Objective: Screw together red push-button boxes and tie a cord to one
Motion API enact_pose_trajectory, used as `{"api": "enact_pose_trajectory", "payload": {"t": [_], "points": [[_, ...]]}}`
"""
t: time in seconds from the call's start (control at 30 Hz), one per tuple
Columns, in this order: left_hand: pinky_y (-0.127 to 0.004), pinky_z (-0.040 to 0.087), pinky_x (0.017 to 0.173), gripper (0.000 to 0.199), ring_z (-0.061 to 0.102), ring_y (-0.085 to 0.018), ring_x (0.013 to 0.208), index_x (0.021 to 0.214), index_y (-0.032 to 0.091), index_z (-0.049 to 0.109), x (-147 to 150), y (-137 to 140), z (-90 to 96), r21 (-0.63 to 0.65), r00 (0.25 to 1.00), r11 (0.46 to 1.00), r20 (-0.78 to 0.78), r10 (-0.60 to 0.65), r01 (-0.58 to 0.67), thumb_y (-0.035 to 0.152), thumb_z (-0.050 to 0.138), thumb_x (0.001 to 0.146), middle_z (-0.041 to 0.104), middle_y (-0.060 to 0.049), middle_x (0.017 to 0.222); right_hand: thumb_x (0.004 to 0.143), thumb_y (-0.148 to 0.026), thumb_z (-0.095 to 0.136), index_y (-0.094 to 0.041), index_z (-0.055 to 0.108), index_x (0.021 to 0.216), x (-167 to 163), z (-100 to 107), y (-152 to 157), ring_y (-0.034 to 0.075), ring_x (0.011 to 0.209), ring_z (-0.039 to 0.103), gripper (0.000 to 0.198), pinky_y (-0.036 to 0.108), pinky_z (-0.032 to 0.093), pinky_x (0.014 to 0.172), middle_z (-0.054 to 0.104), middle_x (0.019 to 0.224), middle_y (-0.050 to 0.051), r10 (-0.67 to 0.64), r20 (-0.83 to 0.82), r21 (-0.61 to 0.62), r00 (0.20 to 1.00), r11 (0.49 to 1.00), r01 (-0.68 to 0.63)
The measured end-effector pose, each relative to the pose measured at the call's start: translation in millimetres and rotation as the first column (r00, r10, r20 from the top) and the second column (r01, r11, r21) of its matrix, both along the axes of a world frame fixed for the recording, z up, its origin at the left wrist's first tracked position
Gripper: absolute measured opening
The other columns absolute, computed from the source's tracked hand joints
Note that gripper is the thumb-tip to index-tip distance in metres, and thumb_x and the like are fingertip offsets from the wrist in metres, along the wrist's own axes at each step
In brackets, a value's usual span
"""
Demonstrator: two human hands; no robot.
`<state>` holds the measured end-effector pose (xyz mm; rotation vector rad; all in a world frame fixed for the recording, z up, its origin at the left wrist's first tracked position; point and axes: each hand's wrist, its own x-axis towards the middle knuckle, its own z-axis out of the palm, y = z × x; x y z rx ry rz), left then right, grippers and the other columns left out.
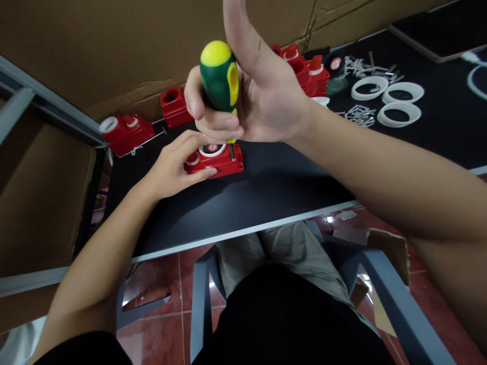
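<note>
A screwdriver (218, 76) with a green and yellow handle stands nearly upright in my right hand (262, 96). My right fingers curl round the lower handle while the thumb points up, off it. The screwdriver's tip meets a corner of a red plastic housing (224, 168), at what looks like a screw. On the housing's top is a white ring (201, 150) around a dark round face with a red and white emblem. My left hand (175, 165) grips the housing from the left, thumb on the near side and fingers partly hidden behind.
Other red housings (175, 106) stand along the cardboard wall, one at left with a white cord (139, 148). At right on the black table (266, 197) lie white rings (399, 114), piles of screws (359, 115) and a dark flat device (441, 30). A metal frame (49, 96) borders the left.
</note>
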<state>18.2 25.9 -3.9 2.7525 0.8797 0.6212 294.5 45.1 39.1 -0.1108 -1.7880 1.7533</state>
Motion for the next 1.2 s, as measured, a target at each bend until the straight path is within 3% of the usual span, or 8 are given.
{"api": "enact_pose_trajectory", "payload": {"t": [0.2,0.37,0.53,0.7,0.8,0.9,1.0,1.2], "points": [[-0.060,0.067,0.128,0.069,0.080,-0.043,0.139,0.157,0.026,0.078,0.2,1.9,-2.6,0.016,1.000,1.000,0.011,-0.010,0.010,0.079,0.077,0.113,0.082,-0.013,0.147,0.128,-0.049,0.044,-0.019,0.065,0.097,-9.8,-2.8,-11.1,0.006,0.054,0.040,0.048,0.018,0.046,0.061,0.047,0.067,-0.008,-0.019,-0.268,0.042,0.963,0.999,0.031],[-0.058,0.068,0.127,0.070,0.082,-0.041,0.136,0.155,0.022,0.080,0.9,0.2,-1.9,0.030,1.000,0.999,0.014,-0.015,0.015,0.079,0.076,0.114,0.083,-0.015,0.144,0.111,-0.031,0.077,-0.018,0.070,0.090,-11.8,3.1,-9.4,0.009,0.065,0.062,0.026,0.019,0.051,0.061,0.062,0.075,-0.003,-0.209,-0.184,0.102,0.960,0.968,0.230],[-0.054,0.067,0.130,0.070,0.081,-0.038,0.140,0.155,0.022,0.081,2.4,-3.0,0.0,0.024,1.000,1.000,0.010,-0.007,0.006,0.080,0.073,0.116,0.084,-0.014,0.146,0.112,-0.076,0.077,-0.021,0.069,0.087,-16.6,6.2,-24.6,0.010,0.070,0.061,0.061,0.021,0.049,0.062,0.066,0.081,0.000,-0.503,-0.207,0.170,0.839,0.826,0.537],[-0.049,0.069,0.125,0.062,0.082,-0.034,0.138,0.158,0.021,0.077,3.3,-2.4,-1.1,0.060,0.995,0.995,0.040,-0.087,0.084,0.070,0.076,0.120,0.083,-0.014,0.150,0.109,-0.085,0.077,-0.022,0.072,0.089,-21.6,4.5,-47.7,0.011,0.078,0.060,0.066,0.022,0.056,0.078,0.065,0.087,-0.001,-0.729,-0.146,0.234,0.669,0.632,0.739],[-0.049,0.069,0.126,0.063,0.082,-0.034,0.137,0.159,0.020,0.076,3.8,-3.3,-0.8,0.058,0.993,0.993,0.050,-0.104,0.101,0.070,0.078,0.120,0.083,-0.014,0.150,0.110,-0.079,0.080,-0.019,0.070,0.088,-30.0,0.2,-40.2,0.009,0.074,0.056,0.065,0.022,0.054,0.075,0.064,0.083,-0.002,-0.725,-0.291,0.222,0.625,0.584,0.781],[-0.049,0.066,0.130,0.065,0.081,-0.035,0.142,0.161,0.021,0.076,3.7,-5.2,0.3,0.034,0.997,0.997,0.027,-0.070,0.069,0.073,0.074,0.121,0.082,-0.014,0.154,0.113,-0.047,0.088,-0.015,0.064,0.091,-35.0,1.8,-26.5,0.004,0.070,0.055,0.046,0.017,0.048,0.065,0.066,0.083,-0.004,-0.643,-0.260,0.154,0.721,0.709,0.688],[-0.052,0.064,0.133,0.070,0.081,-0.036,0.144,0.163,0.021,0.076,2.8,-5.9,0.8,0.028,0.999,0.999,-0.003,-0.035,0.035,0.077,0.072,0.121,0.082,-0.015,0.155,0.129,-0.026,0.058,-0.012,0.063,0.097,-31.6,7.2,-20.2,0.002,0.065,0.062,0.034,0.015,0.048,0.060,0.070,0.081,-0.004,-0.454,-0.160,0.008,0.877,0.888,0.461],[-0.054,0.068,0.126,0.072,0.083,-0.038,0.136,0.159,0.019,0.077,1.2,-3.4,-0.8,0.056,1.000,0.998,-0.006,-0.029,0.029,0.078,0.071,0.120,0.083,-0.016,0.148,0.130,-0.060,-0.003,-0.017,0.060,0.104,-20.7,5.9,-20.8,0.007,0.051,0.056,0.080,0.022,0.047,0.051,0.063,0.071,-0.004,-0.201,-0.229,-0.116,0.953,0.977,0.178]]}}
